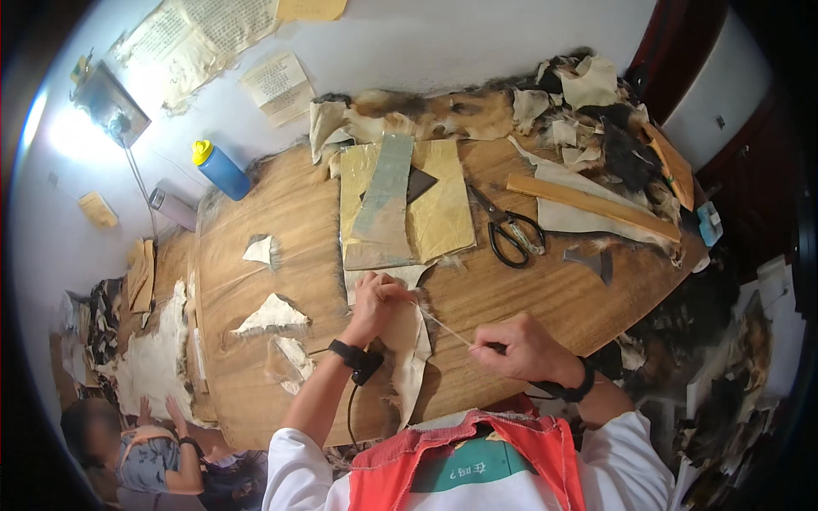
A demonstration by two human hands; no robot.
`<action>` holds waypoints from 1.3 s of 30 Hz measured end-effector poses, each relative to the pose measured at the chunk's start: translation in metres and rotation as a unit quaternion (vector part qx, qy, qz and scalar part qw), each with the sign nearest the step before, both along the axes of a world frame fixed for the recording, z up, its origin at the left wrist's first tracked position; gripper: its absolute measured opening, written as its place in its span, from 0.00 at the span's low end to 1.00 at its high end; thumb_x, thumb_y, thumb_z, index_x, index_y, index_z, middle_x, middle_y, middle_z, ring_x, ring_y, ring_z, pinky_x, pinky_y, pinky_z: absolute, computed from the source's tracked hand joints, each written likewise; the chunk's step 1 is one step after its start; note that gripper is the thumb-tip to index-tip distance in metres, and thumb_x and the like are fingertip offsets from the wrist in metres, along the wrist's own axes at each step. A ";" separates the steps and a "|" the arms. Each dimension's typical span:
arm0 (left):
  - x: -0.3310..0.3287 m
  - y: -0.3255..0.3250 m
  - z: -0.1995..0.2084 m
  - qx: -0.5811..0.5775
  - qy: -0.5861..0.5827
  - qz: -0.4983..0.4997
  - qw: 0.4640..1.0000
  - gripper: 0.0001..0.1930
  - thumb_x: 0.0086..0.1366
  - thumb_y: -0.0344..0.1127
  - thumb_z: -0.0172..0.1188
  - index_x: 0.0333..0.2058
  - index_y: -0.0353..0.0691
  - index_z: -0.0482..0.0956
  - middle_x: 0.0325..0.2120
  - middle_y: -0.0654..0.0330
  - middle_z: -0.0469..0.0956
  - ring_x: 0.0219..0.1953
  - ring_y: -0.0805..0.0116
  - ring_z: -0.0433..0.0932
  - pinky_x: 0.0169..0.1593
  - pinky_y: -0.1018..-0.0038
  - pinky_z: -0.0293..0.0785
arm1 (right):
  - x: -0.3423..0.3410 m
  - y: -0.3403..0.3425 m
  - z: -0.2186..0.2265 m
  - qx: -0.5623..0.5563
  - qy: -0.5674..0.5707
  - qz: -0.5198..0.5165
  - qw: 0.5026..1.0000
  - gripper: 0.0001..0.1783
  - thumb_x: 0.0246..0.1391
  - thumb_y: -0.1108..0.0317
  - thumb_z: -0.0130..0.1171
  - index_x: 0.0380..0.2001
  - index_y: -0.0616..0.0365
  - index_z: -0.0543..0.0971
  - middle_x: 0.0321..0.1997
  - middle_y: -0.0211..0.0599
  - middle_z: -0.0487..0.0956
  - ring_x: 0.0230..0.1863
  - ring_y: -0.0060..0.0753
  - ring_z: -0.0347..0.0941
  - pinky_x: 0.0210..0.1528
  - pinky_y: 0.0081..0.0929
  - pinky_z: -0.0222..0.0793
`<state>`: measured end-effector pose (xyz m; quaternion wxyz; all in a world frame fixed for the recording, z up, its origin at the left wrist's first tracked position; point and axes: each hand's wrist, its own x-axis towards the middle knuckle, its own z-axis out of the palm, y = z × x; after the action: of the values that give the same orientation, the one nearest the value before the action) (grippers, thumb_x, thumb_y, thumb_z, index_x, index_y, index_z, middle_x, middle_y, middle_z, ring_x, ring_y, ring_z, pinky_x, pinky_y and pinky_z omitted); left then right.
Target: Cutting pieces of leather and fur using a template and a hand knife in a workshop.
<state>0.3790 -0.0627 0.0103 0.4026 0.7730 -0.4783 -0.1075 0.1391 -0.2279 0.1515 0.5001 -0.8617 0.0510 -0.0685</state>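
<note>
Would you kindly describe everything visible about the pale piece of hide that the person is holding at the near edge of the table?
The pale, cream-coloured piece of hide is thin and irregular, with ragged, slightly furry edges. It hangs limp from the left hand, which pinches its top, and drapes down over the near edge of the round wooden table. A thin, light thread runs taut from its upper part to the right hand, which holds the thread's end in a closed grip. Its lower tip narrows to a point.

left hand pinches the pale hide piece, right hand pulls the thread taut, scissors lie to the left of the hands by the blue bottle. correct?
Not quite. The head view shows the black scissors lying to the right of the hands, beside the long wooden strip, not by the blue bottle. The rest holds: left hand pinches the pale hide piece, right hand pulls the thread taut.
</note>
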 end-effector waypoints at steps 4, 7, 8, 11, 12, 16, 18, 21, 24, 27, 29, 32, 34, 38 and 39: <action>0.000 -0.002 0.002 0.032 -0.038 0.008 0.999 0.07 0.49 0.29 0.65 0.20 0.53 0.83 0.25 0.68 0.78 0.37 0.63 0.70 0.47 0.69 0.60 | -0.019 -0.015 -0.004 -0.116 0.004 -0.040 0.992 0.11 0.52 0.66 0.61 0.20 0.58 0.74 0.16 0.45 0.71 0.18 0.44 0.74 0.20 0.37 0.65; 0.010 0.006 -0.009 0.061 0.017 -0.002 0.998 0.06 0.50 0.27 0.63 0.22 0.50 0.82 0.27 0.67 0.79 0.39 0.62 0.71 0.50 0.66 0.61 | -0.021 -0.030 -0.001 -0.113 0.030 -0.075 0.990 0.13 0.54 0.64 0.61 0.21 0.57 0.74 0.15 0.44 0.72 0.18 0.44 0.74 0.21 0.37 0.65; 0.005 0.008 -0.005 0.058 0.020 0.004 0.998 0.06 0.50 0.27 0.63 0.22 0.50 0.82 0.27 0.67 0.79 0.39 0.62 0.71 0.50 0.66 0.61 | -0.025 -0.036 -0.001 -0.083 0.049 -0.129 0.987 0.13 0.55 0.62 0.62 0.23 0.56 0.74 0.15 0.43 0.73 0.18 0.45 0.74 0.21 0.38 0.65; -0.021 0.009 0.024 0.021 -0.017 0.046 0.999 0.07 0.55 0.28 0.62 0.34 0.43 0.80 0.39 0.60 0.78 0.45 0.57 0.70 0.54 0.62 0.63 | -0.014 -0.080 -0.010 -0.415 0.059 -0.242 0.875 0.13 0.57 0.57 0.62 0.30 0.54 0.74 0.15 0.41 0.74 0.18 0.46 0.74 0.20 0.41 0.64; -0.037 0.015 0.030 0.066 -0.075 0.064 0.993 0.17 0.56 0.33 0.64 0.44 0.41 0.75 0.49 0.54 0.72 0.53 0.53 0.66 0.59 0.58 0.61 | -0.007 -0.082 -0.016 -0.417 0.058 -0.237 0.876 0.13 0.57 0.57 0.62 0.30 0.54 0.74 0.15 0.41 0.74 0.18 0.46 0.74 0.20 0.41 0.64; -0.087 0.036 0.019 0.234 -0.189 0.103 0.948 0.47 0.55 0.50 0.67 0.67 0.36 0.54 0.69 0.44 0.49 0.72 0.45 0.48 0.68 0.45 0.47 | 0.047 -0.048 -0.035 -0.366 0.087 -0.080 0.923 0.15 0.57 0.55 0.61 0.36 0.53 0.70 0.15 0.40 0.74 0.20 0.45 0.76 0.21 0.43 0.65; -0.085 0.043 0.032 0.269 -0.148 0.078 0.949 0.53 0.54 0.55 0.67 0.69 0.36 0.49 0.71 0.45 0.45 0.73 0.46 0.42 0.68 0.41 0.44 | 0.082 -0.019 -0.045 -0.348 0.091 0.004 0.933 0.17 0.56 0.55 0.62 0.36 0.54 0.70 0.17 0.41 0.76 0.22 0.48 0.77 0.24 0.44 0.67; -0.074 0.052 0.037 0.297 -0.108 0.036 0.948 0.59 0.50 0.61 0.68 0.70 0.35 0.45 0.72 0.46 0.43 0.74 0.47 0.38 0.68 0.36 0.41 | 0.116 -0.001 -0.077 -0.319 0.001 0.073 0.945 0.15 0.54 0.57 0.62 0.35 0.55 0.72 0.19 0.44 0.78 0.24 0.52 0.77 0.26 0.44 0.69; -0.061 0.061 0.042 0.308 -0.112 -0.001 0.945 0.61 0.47 0.63 0.69 0.70 0.37 0.47 0.72 0.48 0.45 0.74 0.46 0.41 0.67 0.35 0.43 | 0.134 0.007 -0.104 -0.294 0.019 0.084 0.952 0.14 0.52 0.58 0.62 0.30 0.58 0.76 0.23 0.49 0.80 0.27 0.55 0.78 0.30 0.47 0.70; -0.051 0.063 0.052 0.333 -0.119 -0.034 0.935 0.61 0.45 0.65 0.69 0.70 0.41 0.48 0.72 0.50 0.46 0.73 0.47 0.42 0.67 0.35 0.43 | 0.143 0.003 -0.118 -0.174 0.110 0.076 0.976 0.16 0.50 0.57 0.62 0.24 0.61 0.80 0.26 0.52 0.80 0.31 0.56 0.79 0.33 0.50 0.71; -0.051 0.065 0.058 0.348 -0.119 -0.044 0.929 0.61 0.44 0.66 0.70 0.70 0.43 0.49 0.72 0.51 0.47 0.73 0.47 0.44 0.67 0.35 0.44 | 0.146 0.000 -0.120 -0.179 0.149 0.074 0.970 0.18 0.50 0.53 0.61 0.23 0.59 0.81 0.27 0.51 0.81 0.31 0.54 0.78 0.34 0.50 0.71; -0.052 0.070 0.060 0.346 -0.118 -0.043 0.930 0.57 0.48 0.65 0.68 0.70 0.44 0.50 0.71 0.51 0.48 0.73 0.47 0.45 0.67 0.35 0.45 | 0.150 -0.005 -0.104 -0.252 0.182 0.084 0.947 0.20 0.50 0.50 0.61 0.24 0.58 0.81 0.28 0.48 0.81 0.31 0.53 0.78 0.35 0.48 0.70; -0.048 0.084 0.052 0.317 -0.124 0.034 0.940 0.47 0.55 0.59 0.65 0.68 0.42 0.57 0.70 0.49 0.52 0.72 0.46 0.48 0.67 0.37 0.46 | 0.153 -0.015 -0.086 -0.320 0.178 0.099 0.925 0.19 0.50 0.50 0.62 0.27 0.57 0.81 0.28 0.48 0.81 0.31 0.53 0.78 0.35 0.47 0.70; -0.020 0.101 0.054 0.134 -0.150 0.201 0.959 0.21 0.58 0.34 0.66 0.50 0.39 0.75 0.56 0.49 0.71 0.59 0.45 0.67 0.61 0.54 0.63 | 0.162 -0.026 -0.069 -0.246 0.110 0.084 0.960 0.18 0.50 0.54 0.65 0.36 0.54 0.74 0.27 0.47 0.80 0.32 0.54 0.78 0.36 0.47 0.70; -0.015 0.098 0.053 0.135 -0.149 0.201 0.959 0.21 0.58 0.34 0.66 0.50 0.39 0.75 0.56 0.49 0.71 0.59 0.45 0.67 0.61 0.54 0.63 | 0.165 -0.022 -0.068 -0.211 0.089 0.098 0.968 0.19 0.50 0.56 0.66 0.39 0.53 0.72 0.27 0.47 0.79 0.32 0.54 0.78 0.36 0.47 0.70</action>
<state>0.3641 0.0358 0.0630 0.2324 0.9077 -0.3483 0.0286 0.3044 -0.2499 0.0832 0.3044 -0.9513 -0.0053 0.0488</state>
